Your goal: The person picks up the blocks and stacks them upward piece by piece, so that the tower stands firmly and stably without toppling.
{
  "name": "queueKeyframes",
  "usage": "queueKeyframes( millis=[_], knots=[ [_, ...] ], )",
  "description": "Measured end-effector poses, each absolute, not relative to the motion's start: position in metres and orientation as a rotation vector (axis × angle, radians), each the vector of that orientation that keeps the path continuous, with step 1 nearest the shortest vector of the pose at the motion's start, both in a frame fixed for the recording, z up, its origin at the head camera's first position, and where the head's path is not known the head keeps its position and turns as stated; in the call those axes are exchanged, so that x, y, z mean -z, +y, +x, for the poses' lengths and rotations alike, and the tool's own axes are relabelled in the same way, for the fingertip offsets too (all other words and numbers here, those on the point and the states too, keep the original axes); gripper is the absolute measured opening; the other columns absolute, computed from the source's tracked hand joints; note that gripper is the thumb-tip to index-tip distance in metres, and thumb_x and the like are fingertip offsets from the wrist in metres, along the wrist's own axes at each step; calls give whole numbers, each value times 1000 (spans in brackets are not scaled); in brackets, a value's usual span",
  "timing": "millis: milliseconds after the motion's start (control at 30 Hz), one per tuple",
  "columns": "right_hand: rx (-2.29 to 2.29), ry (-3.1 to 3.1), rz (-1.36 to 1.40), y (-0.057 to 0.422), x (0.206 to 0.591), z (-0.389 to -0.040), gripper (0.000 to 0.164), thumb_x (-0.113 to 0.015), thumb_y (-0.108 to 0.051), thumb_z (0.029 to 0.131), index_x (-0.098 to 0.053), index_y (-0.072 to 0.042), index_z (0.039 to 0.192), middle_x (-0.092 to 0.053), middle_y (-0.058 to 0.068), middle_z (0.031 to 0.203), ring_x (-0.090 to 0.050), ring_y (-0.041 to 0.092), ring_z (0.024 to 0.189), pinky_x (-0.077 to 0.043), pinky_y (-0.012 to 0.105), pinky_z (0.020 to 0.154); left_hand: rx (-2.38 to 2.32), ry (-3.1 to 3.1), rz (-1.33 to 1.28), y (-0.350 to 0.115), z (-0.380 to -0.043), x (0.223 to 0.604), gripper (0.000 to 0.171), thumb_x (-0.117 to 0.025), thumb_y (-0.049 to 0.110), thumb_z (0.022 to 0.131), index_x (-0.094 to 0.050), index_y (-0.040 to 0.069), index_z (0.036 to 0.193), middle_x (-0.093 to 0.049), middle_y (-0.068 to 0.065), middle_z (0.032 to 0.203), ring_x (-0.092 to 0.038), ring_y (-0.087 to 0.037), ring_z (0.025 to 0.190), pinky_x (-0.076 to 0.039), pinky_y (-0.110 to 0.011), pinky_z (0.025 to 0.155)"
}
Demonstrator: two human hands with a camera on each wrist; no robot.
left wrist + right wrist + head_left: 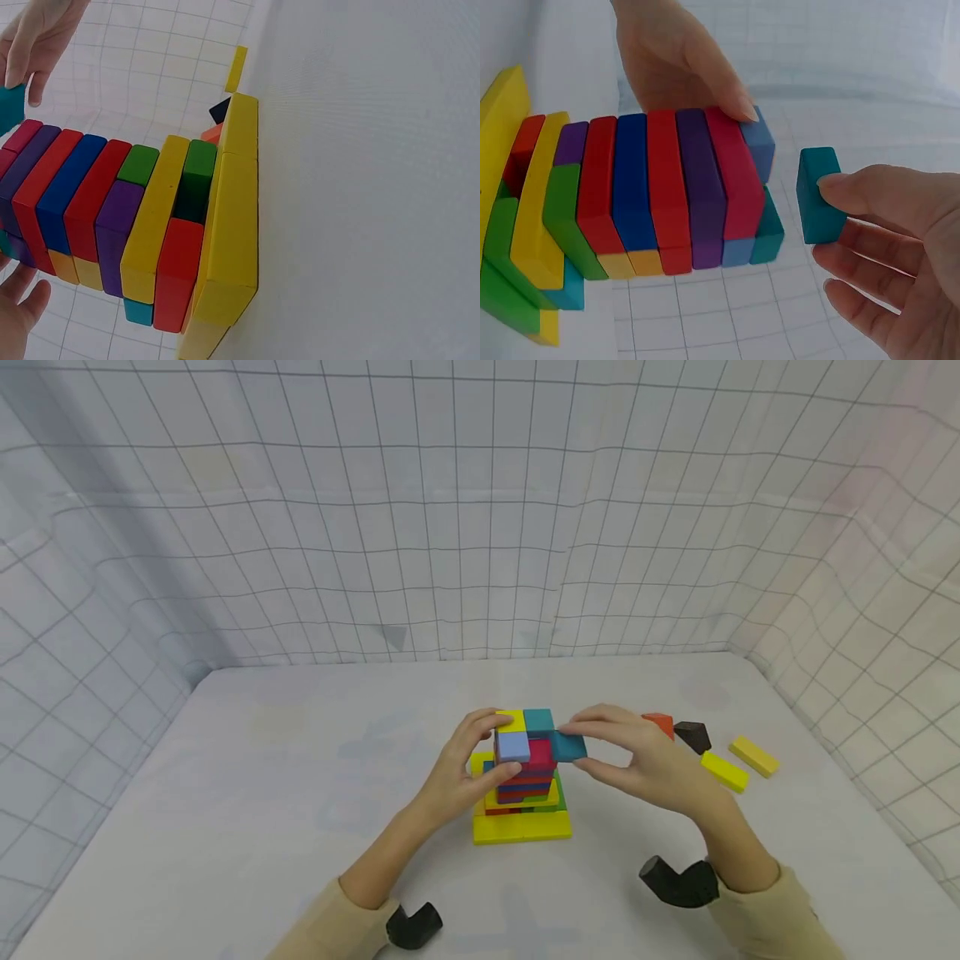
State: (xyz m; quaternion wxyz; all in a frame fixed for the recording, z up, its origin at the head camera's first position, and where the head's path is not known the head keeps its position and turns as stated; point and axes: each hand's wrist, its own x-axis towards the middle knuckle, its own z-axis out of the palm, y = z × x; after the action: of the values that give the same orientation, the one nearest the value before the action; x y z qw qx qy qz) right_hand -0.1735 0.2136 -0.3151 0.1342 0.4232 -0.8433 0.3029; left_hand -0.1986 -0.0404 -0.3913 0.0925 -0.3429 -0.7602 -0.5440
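Observation:
A tower of coloured wooden blocks (525, 785) stands on a wide yellow base (522, 829) in the middle of the table. Around its upper left side my left hand (461, 770) is curled, thumb at the near side and fingers at the far side. On the top layer lie a light blue block (513, 747), a yellow block (510, 723) and a teal block (538, 722). My right hand (656, 764) pinches another teal block (819, 199) between thumb and fingers. The right wrist view shows that block just above the tower's top, apart from it.
Right of the tower lie an orange-red block (660, 723), a black block (693, 737) and two yellow blocks, one bright (724, 772) and one duller (754, 756). Gridded white cloth (480, 527) walls the table (247, 793) at the back and sides.

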Motion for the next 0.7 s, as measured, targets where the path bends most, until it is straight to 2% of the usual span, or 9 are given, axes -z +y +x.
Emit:
queueKeyframes(
  millis=[233, 433, 700],
  knots=[
    [-747, -2459, 1223, 194, 319, -178, 42, -75, -4, 73, -63, -6, 113, -57, 4, 111, -52, 19, 105, -51, 33, 82, 1619, -2237, -1048, -39, -200, 393, 53, -68, 4, 80, -45, 5, 127, -41, -13, 132, -39, -28, 118, -37, -49, 97],
    [-714, -2436, 1218, 190, 322, -179, 41, -76, -6, 72, -64, -6, 111, -57, 4, 110, -51, 19, 104, -50, 34, 83, 1624, -2255, -1034, -39, -185, 369, 47, -65, -1, 80, -45, -3, 123, -42, -20, 128, -40, -32, 115, -38, -48, 97],
    [-721, -2386, 1243, 189, 329, -183, 39, -76, -5, 71, -65, -5, 108, -56, 6, 110, -50, 20, 103, -50, 32, 81, 1629, -2246, -1039, -39, -180, 361, 47, -64, -4, 79, -45, -5, 122, -42, -21, 127, -40, -32, 114, -38, -51, 96]
  ],
)
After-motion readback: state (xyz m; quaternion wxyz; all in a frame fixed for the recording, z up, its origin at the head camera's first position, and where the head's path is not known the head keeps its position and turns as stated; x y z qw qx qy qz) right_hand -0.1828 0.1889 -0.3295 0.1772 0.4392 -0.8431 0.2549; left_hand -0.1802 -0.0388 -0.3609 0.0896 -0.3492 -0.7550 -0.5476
